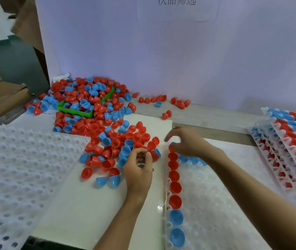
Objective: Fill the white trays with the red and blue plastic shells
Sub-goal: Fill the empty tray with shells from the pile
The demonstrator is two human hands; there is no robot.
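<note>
Loading the white tray | step: left column nearly full, red and blue shells | right hand fingers loosely curled over tray's far-left corner, can't tell what they hold | left hand fingers pinching shells beside tray, by loose pile | next: seat one in the next free cup

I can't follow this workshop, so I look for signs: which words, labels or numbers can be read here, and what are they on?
"次品筛选": grey characters, cut off by the frame's top edge, on the white paper backdrop behind the table; partly cropped, so my reading is likely, not certain.
No other text shows on the trays, the shells or the green bin.
</note>
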